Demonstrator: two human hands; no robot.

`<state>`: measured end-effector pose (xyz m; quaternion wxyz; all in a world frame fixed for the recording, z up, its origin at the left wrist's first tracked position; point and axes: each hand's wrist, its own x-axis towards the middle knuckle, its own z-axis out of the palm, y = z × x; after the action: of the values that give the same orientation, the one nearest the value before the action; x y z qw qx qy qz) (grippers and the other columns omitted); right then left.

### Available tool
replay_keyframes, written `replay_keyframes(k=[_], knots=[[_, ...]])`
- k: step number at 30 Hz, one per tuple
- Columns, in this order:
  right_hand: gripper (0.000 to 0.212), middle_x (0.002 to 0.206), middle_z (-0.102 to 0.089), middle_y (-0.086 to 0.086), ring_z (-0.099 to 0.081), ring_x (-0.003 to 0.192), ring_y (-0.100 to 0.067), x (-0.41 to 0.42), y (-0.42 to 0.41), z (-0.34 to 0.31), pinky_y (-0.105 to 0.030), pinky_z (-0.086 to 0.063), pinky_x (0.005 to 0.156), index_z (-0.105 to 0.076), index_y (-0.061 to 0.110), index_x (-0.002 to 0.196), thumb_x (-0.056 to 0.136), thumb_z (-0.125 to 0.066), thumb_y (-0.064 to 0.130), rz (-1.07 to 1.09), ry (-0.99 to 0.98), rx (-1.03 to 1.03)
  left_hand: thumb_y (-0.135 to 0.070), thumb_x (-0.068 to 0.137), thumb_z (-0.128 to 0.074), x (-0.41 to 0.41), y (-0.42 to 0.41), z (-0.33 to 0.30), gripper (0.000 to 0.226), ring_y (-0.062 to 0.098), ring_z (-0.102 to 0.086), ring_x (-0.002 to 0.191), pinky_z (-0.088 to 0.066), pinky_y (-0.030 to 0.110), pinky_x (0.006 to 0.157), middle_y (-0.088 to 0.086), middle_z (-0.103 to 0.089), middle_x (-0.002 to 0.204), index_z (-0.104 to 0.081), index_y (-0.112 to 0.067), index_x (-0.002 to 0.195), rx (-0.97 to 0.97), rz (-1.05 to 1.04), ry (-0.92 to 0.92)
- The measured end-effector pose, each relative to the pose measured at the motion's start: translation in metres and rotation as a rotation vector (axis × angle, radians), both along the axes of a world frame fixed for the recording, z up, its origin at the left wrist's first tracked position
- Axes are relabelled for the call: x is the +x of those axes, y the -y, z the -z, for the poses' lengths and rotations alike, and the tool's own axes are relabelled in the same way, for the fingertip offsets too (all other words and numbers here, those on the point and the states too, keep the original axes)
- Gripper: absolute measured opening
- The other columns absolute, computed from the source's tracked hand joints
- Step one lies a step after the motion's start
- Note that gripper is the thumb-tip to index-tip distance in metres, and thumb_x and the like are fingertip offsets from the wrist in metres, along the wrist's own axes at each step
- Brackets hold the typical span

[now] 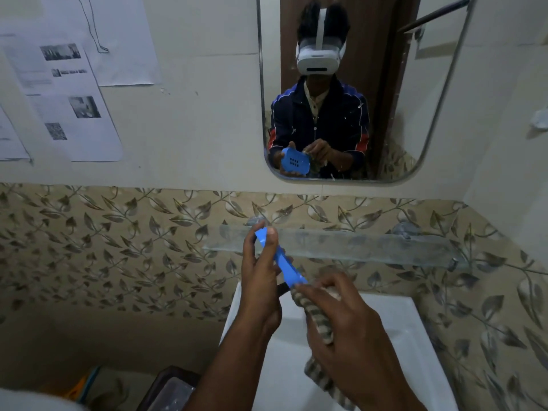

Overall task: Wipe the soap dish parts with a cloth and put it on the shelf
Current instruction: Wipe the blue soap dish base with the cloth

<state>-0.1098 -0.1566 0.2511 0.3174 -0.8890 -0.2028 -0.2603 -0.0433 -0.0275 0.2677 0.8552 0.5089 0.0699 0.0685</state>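
Observation:
My left hand [261, 280] grips a blue plastic soap dish part [284, 264], held on edge above the sink. The mirror's reflection shows it as a blue tray with small drain holes. My right hand [350, 330] clutches a striped grey and beige cloth [318, 324] and presses it against the lower end of the blue part. A glass shelf [370, 241] is fixed to the leaf-patterned tiles just behind and to the right of my hands. Other soap dish parts are not visible.
A white sink [394, 336] lies below my hands. A mirror [415, 99] hangs above the shelf. Printed papers [65, 93] are stuck on the left wall. A dark container with a clear lid [169, 393] and coloured items sit low at the left.

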Motion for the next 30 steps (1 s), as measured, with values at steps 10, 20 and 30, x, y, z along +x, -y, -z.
replay_keyframes(k=[10, 20, 30], knots=[[0.036, 0.113, -0.058, -0.002, -0.058, 0.100, -0.001, 0.004, 0.000, 0.015, -0.011, -0.046, 0.085, -0.072, 0.015, 0.115, 0.079, -0.067, 0.013, 0.052, 0.235, 0.309, -0.060, 0.087, -0.055, 0.001, 0.000, -0.018, 0.064, 0.035, -0.067, 0.109, -0.063, 0.042, 0.074, 0.016, -0.067, 0.120, -0.054, -0.026, 0.141, -0.378, 0.115, -0.097], [0.026, 0.102, -0.061, -0.002, -0.060, 0.095, 0.003, 0.016, 0.000, 0.017, -0.008, -0.046, 0.081, -0.076, 0.008, 0.107, 0.083, -0.073, 0.016, 0.159, 0.277, 0.476, -0.055, 0.100, -0.041, -0.001, 0.013, -0.017, 0.062, 0.039, -0.057, 0.111, -0.042, 0.056, 0.109, 0.021, -0.061, 0.121, -0.058, -0.008, 0.136, -0.581, 0.086, -0.205], [0.026, 0.104, -0.062, 0.000, -0.061, 0.097, 0.000, 0.014, 0.004, 0.008, -0.020, -0.053, 0.079, -0.075, 0.015, 0.108, 0.083, -0.073, 0.019, 0.105, 0.277, 0.434, -0.060, 0.100, -0.033, -0.006, 0.015, -0.018, 0.069, 0.039, -0.063, 0.098, -0.047, 0.058, 0.095, 0.026, -0.060, 0.130, -0.055, -0.006, 0.137, -0.661, 0.064, -0.276]])
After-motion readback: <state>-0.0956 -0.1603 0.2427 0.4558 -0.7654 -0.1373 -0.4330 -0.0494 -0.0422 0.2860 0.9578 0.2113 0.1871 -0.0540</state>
